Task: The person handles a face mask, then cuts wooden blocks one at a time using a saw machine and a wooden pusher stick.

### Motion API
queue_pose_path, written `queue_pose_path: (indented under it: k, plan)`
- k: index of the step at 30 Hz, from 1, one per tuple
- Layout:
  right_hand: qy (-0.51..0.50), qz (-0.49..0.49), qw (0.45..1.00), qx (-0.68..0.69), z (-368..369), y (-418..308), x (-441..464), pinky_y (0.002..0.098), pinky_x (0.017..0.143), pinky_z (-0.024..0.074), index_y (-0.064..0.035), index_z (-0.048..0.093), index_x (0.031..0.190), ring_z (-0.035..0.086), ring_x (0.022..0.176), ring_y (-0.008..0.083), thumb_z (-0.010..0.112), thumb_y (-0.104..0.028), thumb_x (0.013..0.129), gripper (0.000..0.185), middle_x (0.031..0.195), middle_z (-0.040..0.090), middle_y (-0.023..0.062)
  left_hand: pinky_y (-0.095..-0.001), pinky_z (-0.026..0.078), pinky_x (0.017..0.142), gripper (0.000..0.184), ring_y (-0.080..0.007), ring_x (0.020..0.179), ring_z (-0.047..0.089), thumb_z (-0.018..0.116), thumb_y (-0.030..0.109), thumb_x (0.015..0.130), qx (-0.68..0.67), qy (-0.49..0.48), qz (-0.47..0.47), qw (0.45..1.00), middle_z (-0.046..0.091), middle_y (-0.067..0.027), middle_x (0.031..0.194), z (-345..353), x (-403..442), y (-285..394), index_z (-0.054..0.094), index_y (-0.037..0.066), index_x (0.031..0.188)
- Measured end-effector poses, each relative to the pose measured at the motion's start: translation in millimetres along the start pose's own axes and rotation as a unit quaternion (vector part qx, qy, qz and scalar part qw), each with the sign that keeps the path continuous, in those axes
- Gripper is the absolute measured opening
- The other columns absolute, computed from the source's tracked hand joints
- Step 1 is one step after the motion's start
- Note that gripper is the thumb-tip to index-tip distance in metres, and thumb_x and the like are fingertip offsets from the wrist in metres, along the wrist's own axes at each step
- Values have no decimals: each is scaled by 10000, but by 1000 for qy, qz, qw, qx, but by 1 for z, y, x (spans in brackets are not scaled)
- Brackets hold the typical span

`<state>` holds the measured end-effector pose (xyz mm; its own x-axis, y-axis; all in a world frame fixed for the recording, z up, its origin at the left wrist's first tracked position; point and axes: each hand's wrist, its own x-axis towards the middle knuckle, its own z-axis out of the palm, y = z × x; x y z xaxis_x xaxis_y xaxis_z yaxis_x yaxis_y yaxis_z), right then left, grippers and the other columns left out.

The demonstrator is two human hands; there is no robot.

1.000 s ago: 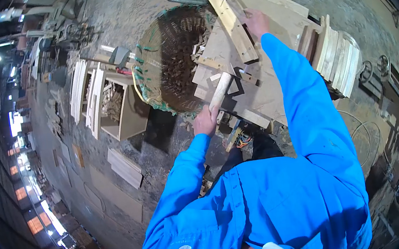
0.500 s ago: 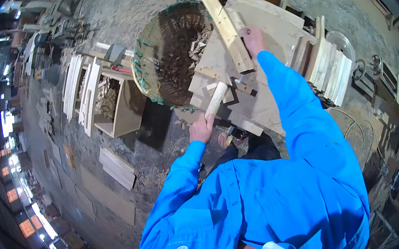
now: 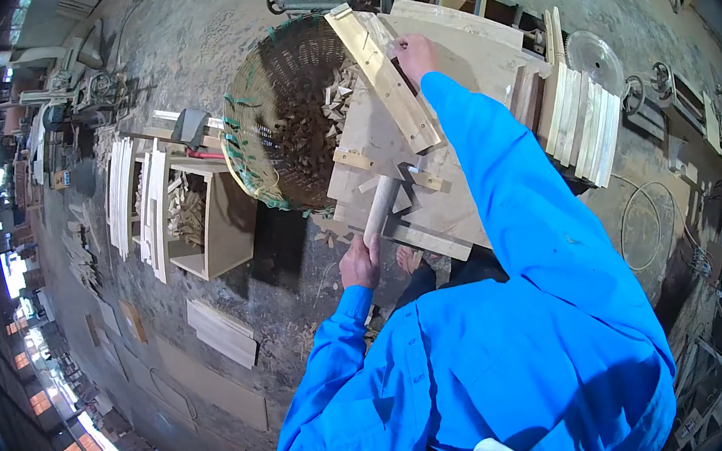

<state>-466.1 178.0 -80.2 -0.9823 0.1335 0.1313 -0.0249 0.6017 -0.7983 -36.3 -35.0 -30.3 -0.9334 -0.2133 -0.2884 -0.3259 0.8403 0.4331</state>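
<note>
My left hand (image 3: 359, 264) is closed around the near end of a pale wooden strip (image 3: 383, 209), whose far end lies over a plywood worktop (image 3: 460, 156). Close to that far end are a small metal piece (image 3: 409, 169) and a few small wood offcuts (image 3: 400, 200). My right hand (image 3: 417, 55) is beside a long wooden beam (image 3: 385, 80) set across the worktop. Its fingers are curled near a dark gap along the beam; what they hold, if anything, is hidden.
A wicker basket (image 3: 240, 161) with several wood offcuts stands left of the worktop. Further left is an open wooden box (image 3: 231, 218) with strips on top. Stacked boards (image 3: 577, 125) stand at the right, and flat boards (image 3: 222, 332) lie on the floor.
The view has shifted. My right hand has moved toward the beam's far end, and a dark gap shows beside the beam. The strip in my left hand now reaches the metal piece.
</note>
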Motion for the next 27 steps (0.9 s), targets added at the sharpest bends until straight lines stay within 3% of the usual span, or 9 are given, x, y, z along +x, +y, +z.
queue_pose_path:
  k: [16,22,24,27]
  plan:
    - [16,16,1000,7,-19,-6,40,497,878,550,-90,810,912,703,953,393,715,-193,879,144,966,756,183,-604,500,716,496,-518,837,664,456,505,1078,4,-15,-2,1000,685,-294,867,0,41,32,596,34,1007]
    - [40,-28,999,-12,-17,12,80,505,866,557,-107,813,905,706,933,396,689,-180,881,146,941,754,185,-609,507,688,539,-506,784,678,448,552,1070,8,0,1,1000,687,-273,793,-1,70,63,580,33,1008]
    - [49,-33,998,-22,-16,17,92,508,865,557,-111,814,907,707,936,396,697,-190,871,146,949,755,182,-615,496,739,513,-532,860,656,440,534,1074,12,-29,-28,999,683,-310,903,-1,79,69,590,45,1027]
    - [37,-19,998,-47,-18,20,107,507,874,555,-111,813,906,706,949,393,716,-221,858,155,972,757,179,-619,490,734,516,-535,861,653,440,538,1073,-6,5,-10,1000,680,-313,902,3,86,76,574,42,1022]
